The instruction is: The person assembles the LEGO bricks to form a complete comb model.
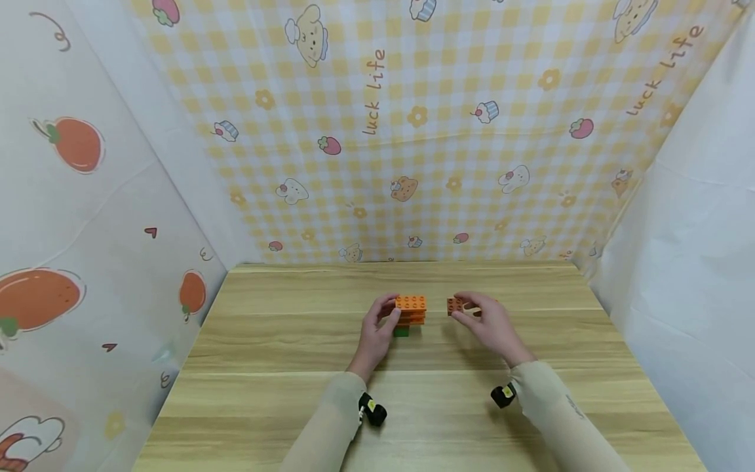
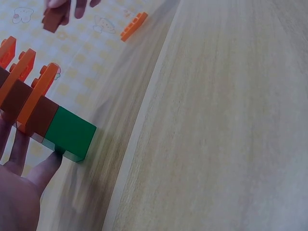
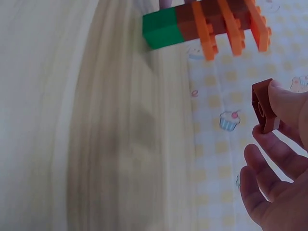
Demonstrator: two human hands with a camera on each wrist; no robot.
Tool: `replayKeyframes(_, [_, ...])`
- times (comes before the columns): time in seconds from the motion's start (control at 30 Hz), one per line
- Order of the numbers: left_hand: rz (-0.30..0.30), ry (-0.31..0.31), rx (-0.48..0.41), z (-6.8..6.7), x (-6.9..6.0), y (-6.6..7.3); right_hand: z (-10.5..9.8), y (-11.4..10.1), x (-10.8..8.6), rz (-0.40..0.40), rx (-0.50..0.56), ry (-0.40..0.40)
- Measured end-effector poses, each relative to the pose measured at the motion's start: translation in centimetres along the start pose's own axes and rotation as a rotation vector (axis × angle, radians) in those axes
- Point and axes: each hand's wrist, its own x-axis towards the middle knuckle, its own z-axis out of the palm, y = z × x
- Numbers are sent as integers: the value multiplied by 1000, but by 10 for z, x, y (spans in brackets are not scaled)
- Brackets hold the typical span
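Observation:
A tower of toy building bricks stands on the table, with a green brick (image 1: 401,332) at its foot and brown bricks (image 3: 188,24) alternating with wide orange plates (image 1: 411,303) above. The plates jut out to the right. My left hand (image 1: 377,331) holds the tower from its left side, thumb in front and fingers behind. To the right, apart from the tower, my right hand (image 1: 489,324) pinches a small brown brick (image 3: 264,106) between thumb and fingertip. Its hollow underside shows in the right wrist view; studs face up in the head view.
A loose orange plate (image 2: 134,26) lies on the table beyond the right hand, partly hidden by it in the head view. The wooden table (image 1: 283,354) meets a yellow checked cloth (image 1: 413,157) at its back edge. White cloths hang on both sides.

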Motion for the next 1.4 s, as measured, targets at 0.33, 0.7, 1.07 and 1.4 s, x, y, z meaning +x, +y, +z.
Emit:
replayKeyframes(0.33, [0,20,-33,1,0,1,10,-26,15,-43,36,-4])
replayKeyframes(0.7, [-39,23,-34,2,0,0,19,-48,28,-88,37,3])
replayKeyframes(1.07, [-86,44,-37,5,0,7,34,-62,35,-193,21,-6])
replayKeyframes(1.4, [-25,46,-39,5,-4,27,45,-66,37,-208,29,-12])
